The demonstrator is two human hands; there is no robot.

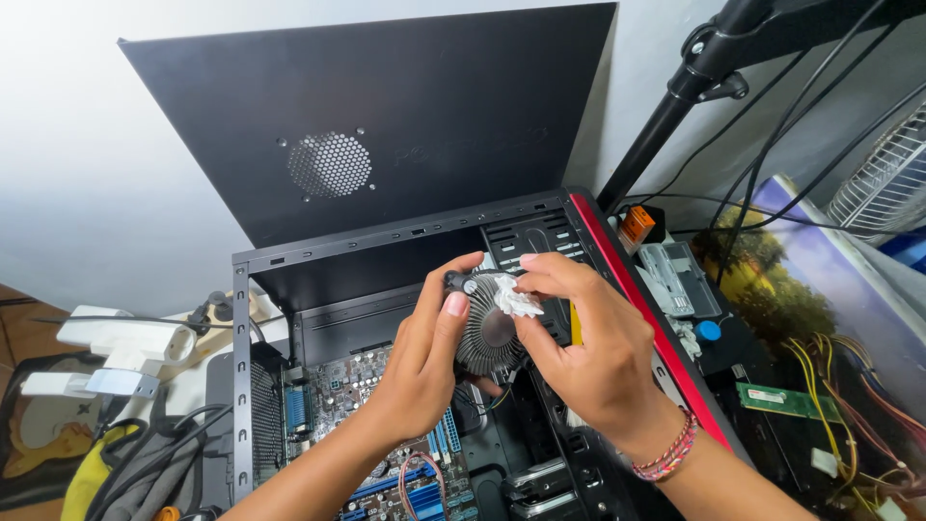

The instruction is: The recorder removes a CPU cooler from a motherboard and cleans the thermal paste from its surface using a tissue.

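My left hand (420, 362) holds a round black cooler fan with metal fins (482, 333) above an open computer case (241, 318). My right hand (588, 338) pinches a small crumpled white tissue (516, 297) and presses it against the cooler's upper edge. A woven bracelet sits on my right wrist. Under the hands lies the motherboard (347, 386) with blue slots and thin cables.
The case's black side panel (386, 116) leans against the wall behind. A black stand pole (675, 106) and cables rise at right, beside a green memory stick (783, 399), a blue cap and loose wires. White power adapters (125, 342) and grey cables lie at left.
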